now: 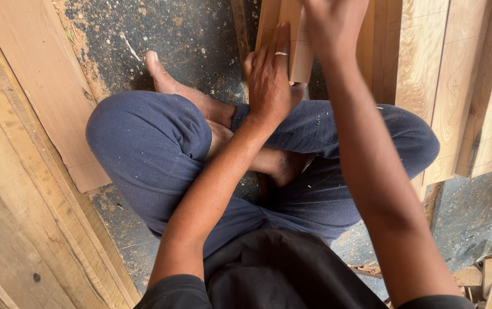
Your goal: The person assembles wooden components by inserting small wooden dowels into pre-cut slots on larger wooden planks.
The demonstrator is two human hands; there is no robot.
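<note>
The left hand (269,80) is lying flat, fingers straight, against the side of a wood block (298,43), its grip open and pressing rather than closing. The right hand (332,23) is reaching onto the block from above; its grip is partly cut off by the frame, so its closure cannot be told. The block's long axis is running away from the person, just ahead of both hands, over the crossed legs (160,149) on the floor (189,34). Planks (452,86) are lying toward the floor's far right corner.
</note>
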